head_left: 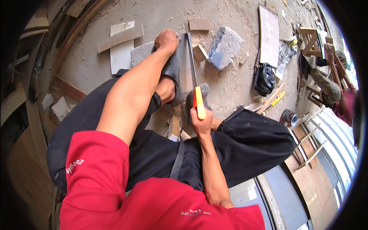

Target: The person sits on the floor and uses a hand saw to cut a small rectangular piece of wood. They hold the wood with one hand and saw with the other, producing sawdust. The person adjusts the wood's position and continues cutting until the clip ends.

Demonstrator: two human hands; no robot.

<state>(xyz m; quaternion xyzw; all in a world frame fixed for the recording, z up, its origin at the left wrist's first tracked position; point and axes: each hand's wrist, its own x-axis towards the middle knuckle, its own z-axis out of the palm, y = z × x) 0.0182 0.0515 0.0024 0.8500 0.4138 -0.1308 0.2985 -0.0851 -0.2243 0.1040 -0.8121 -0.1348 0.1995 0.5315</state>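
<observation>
My right hand (pixel 202 122) is wrapped round the orange and yellow handle of a handsaw (pixel 199 102). Its thin blade points away from me, seen nearly edge-on along the right side of a flat wooden board (pixel 185 71). At the far end of that board, my left hand (pixel 167 40) is closed with its fingers curled at the edge; the fingertips are partly hidden. My left foot, in a black slipper (pixel 172 71), sits against the board's left side. My other dark shoe (pixel 197 96) is beside the saw handle.
A concrete block with blue paint (pixel 225 46) and small wood offcuts (pixel 199 24) lie right of the blade. Crossed boards (pixel 120 39) lie left. Farther right are a black plastic bag (pixel 264 79), a can (pixel 289 117) and another person (pixel 331 82) beside a wooden frame (pixel 309 43).
</observation>
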